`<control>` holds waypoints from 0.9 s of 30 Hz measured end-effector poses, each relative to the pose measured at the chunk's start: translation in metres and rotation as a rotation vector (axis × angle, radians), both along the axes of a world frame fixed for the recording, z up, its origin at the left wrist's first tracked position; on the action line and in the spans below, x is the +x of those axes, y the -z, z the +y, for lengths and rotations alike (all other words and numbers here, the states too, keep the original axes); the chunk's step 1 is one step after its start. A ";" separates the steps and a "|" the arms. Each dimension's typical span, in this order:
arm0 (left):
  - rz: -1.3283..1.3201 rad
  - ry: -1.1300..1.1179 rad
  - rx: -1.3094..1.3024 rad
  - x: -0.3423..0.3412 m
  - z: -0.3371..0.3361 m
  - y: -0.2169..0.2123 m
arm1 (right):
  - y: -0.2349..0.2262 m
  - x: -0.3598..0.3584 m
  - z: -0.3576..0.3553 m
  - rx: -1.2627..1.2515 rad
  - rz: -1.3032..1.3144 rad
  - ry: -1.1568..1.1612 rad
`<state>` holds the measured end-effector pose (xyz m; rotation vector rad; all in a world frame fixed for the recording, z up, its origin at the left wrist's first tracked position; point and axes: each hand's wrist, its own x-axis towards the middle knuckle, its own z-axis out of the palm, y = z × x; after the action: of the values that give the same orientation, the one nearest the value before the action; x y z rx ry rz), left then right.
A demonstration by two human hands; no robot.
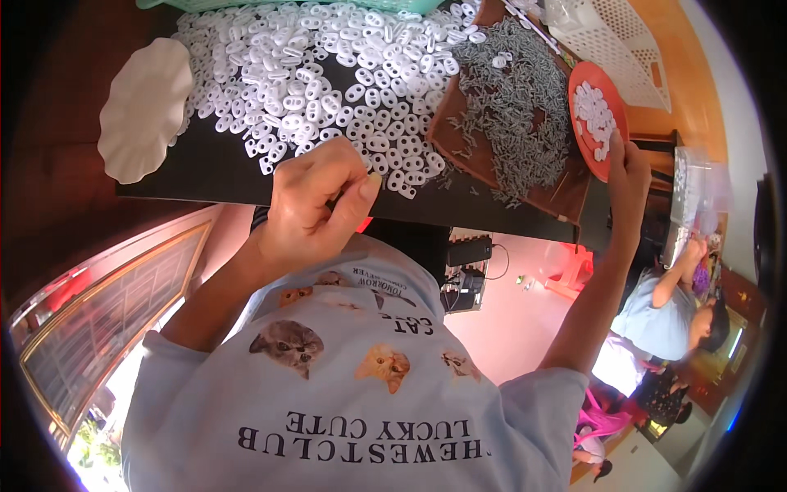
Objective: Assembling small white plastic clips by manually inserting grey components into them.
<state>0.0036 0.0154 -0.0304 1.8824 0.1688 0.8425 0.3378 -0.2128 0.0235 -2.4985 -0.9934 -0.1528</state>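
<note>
My left hand (321, 197) is closed in a loose fist in front of the table's near edge, thumb against the curled forefinger. What it holds, if anything, is hidden. Just beyond it spreads a big heap of white oval plastic pieces with two holes (393, 135). My right hand (630, 174) reaches to the right edge of a red plate (601, 166), its fingertips together by the small white pieces (594, 111) lying there. Whether a piece is between those fingertips cannot be made out. Left of the plate lies a pile of small grey screws (516, 107) on a brown sheet (459, 123).
A white wavy-edged dish (141, 111) stands at the table's left end. Along the far edge is a green basket (369, 3); a white perforated basket (611, 45) sits at the far right. Other people (668, 316) work off to the right. A red stool (571, 271) stands below.
</note>
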 end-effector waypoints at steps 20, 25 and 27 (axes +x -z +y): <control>-0.035 -0.075 0.271 -0.003 0.011 0.024 | 0.025 -0.149 0.206 -0.190 -0.124 -0.803; -0.022 -0.060 0.272 -0.005 0.014 0.022 | 0.015 -0.140 0.195 -0.218 0.026 -0.756; -0.026 -0.057 0.262 -0.005 0.014 0.022 | 0.017 -0.136 0.200 -0.211 -0.017 -0.719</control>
<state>-0.0012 0.0295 -0.0529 2.1179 0.1003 0.9650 0.2019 -0.0126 0.0068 -2.1441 -1.9173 0.1635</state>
